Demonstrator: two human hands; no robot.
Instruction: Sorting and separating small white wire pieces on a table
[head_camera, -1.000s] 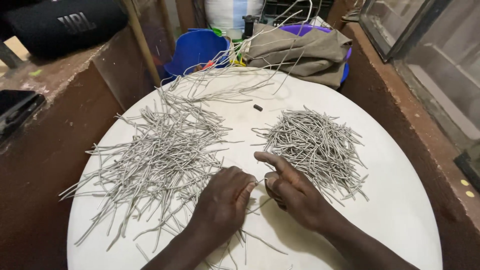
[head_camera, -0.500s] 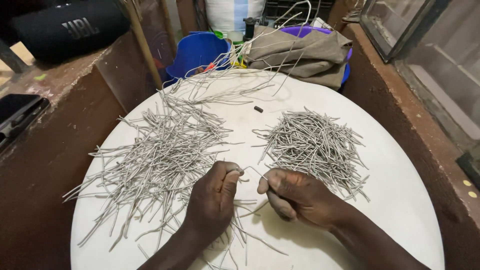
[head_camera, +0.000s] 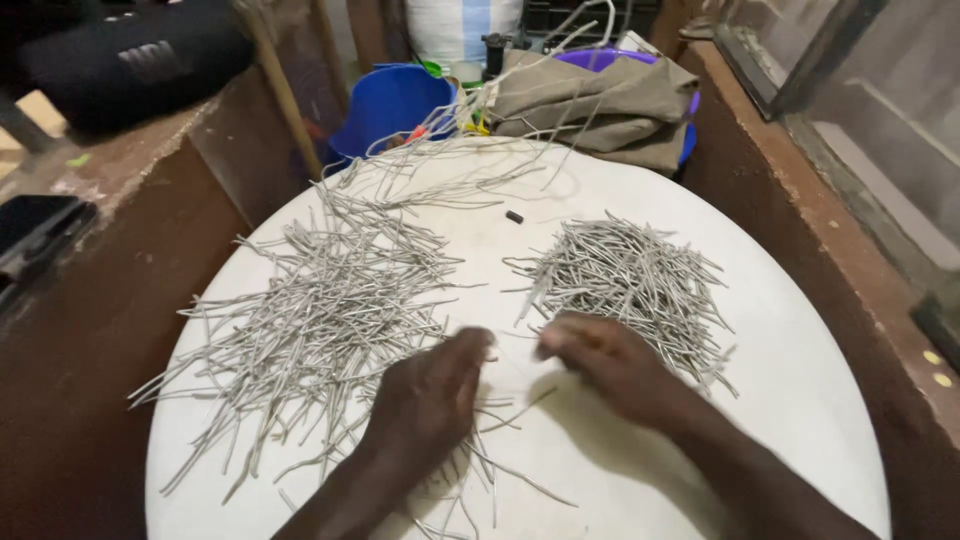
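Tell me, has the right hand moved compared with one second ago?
Yes. The right hand has lifted slightly off the white table and shifted toward the smaller wire pile, away from the left hand.

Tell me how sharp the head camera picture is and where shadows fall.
Head view: both the left hand and right hand are smeared by motion blur, fingertips indistinct; the grey wire pieces stay fairly crisp; a soft shadow lies on the white round table under the right hand; the upper left corner is dark.

Left hand, right hand – between grey wire piles.
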